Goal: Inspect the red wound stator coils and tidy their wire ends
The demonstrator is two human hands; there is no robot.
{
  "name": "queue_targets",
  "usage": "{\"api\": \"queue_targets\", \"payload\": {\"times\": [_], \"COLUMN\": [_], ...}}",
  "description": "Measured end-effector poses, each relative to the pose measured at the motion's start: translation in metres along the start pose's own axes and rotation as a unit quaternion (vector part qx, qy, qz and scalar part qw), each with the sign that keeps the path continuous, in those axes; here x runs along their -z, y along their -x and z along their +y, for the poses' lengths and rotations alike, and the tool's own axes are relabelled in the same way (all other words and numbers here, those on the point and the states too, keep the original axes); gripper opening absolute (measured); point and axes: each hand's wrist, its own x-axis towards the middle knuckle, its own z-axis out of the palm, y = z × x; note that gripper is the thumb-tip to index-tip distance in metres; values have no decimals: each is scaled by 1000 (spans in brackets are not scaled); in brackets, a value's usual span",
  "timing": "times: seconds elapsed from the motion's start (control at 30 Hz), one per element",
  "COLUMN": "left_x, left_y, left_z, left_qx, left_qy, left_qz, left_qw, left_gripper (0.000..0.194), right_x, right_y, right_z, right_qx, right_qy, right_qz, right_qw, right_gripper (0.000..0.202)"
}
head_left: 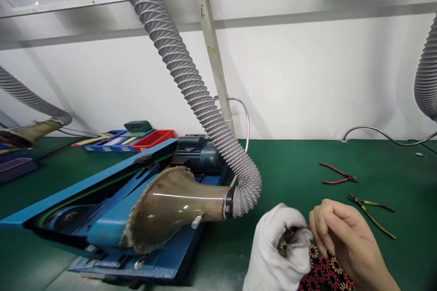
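Observation:
My left hand [282,252], in a white glove, is curled at the lower right, with its fingers closed round a small dark piece [284,245] that bears a tan toothed ring. Close against its right side is my bare right hand [336,236], thumb and fingers pinched together. A thin reddish tip shows between the two hands; what the right fingers hold is too small to make out. Below and between the hands lies dark cloth [321,273] patterned with red and tan rings.
Red-handled pliers [336,173] and yellow-handled pliers [373,209] lie on the green table [283,168]. At left stands a blue belt machine [119,218] under a brown suction hood [177,204] with a grey hose [191,77]. Behind it are blue and red trays [153,138].

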Motion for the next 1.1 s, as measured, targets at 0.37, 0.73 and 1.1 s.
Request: {"api": "queue_targets", "payload": {"times": [0.37, 0.73, 1.1], "left_x": [0, -4, 0], "left_y": [-16, -14, -12], "left_z": [14, 10, 12], "left_qx": [194, 259, -148], "left_qy": [255, 348, -229], "left_qz": [-26, -115, 12], "left_qw": [947, 894, 962], "left_gripper": [12, 10, 21], "right_x": [1, 12, 3], "right_y": [-4, -5, 6], "right_z": [-7, -17, -14], "right_qx": [283, 243, -29], "right_qy": [289, 308, 269], "right_qz": [-34, -109, -32], "right_qw": [914, 913, 962], "right_gripper": [38, 28, 33]}}
